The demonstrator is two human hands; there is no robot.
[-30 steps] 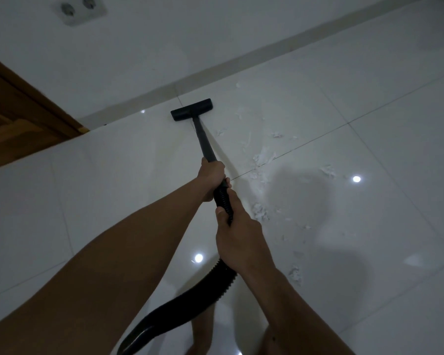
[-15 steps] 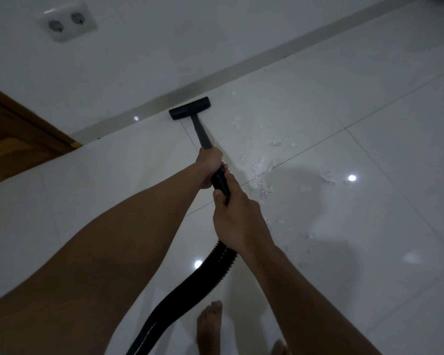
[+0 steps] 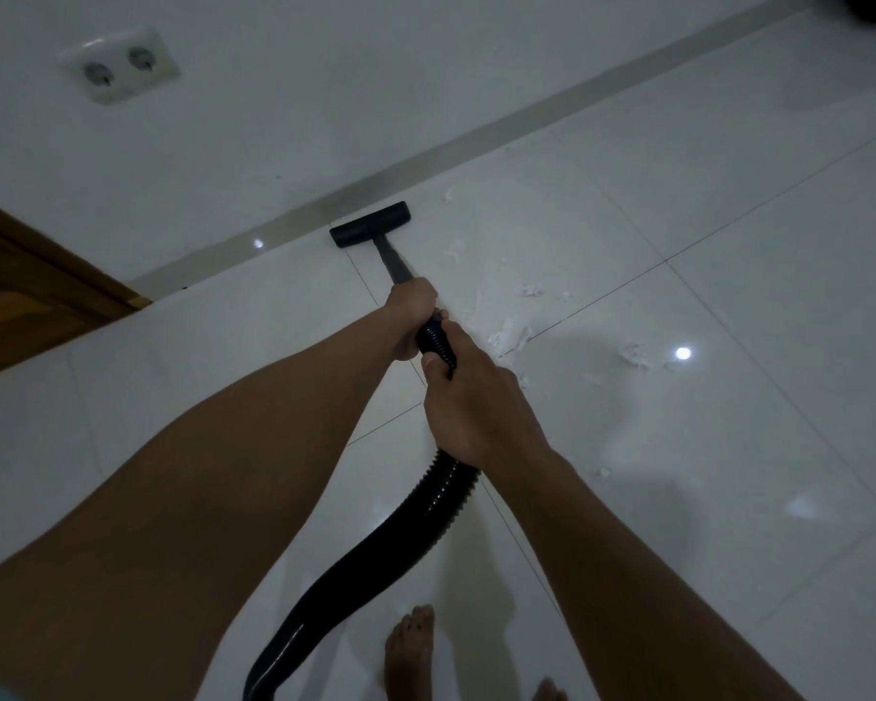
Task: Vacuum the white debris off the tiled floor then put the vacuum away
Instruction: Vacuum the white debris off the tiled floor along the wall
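Dim room, glossy white tiled floor with thin dark grout lines and a few bright light reflections. Black plastic vacuum floor nozzle sits flat on the floor at its far edge, just beside the grey skirting strip where floor meets white wall. A rigid black wand runs back from the nozzle toward the person. Left hand wrapped shut around the wand's near end, where it joins the hose. Right hand just behind it, fingers closed around the black ribbed vacuum hose; the two hands nearly touch. The hose curves down from the right hand and leaves the picture at its bottom edge. White shredded debris lies scattered on the floor to the right of the wand and hands: a thicker clump along a grout line beside the right hand, small flecks closer to the skirting near the nozzle, another tuft further right beside a light spot, a few bits nearer the person. The nozzle is clear of the main clump. A bare foot stands on the floor at the bottom, toes of a second foot just showing beside it. White double wall socket on the wall upper left. Brown wooden door frame at the left edge.
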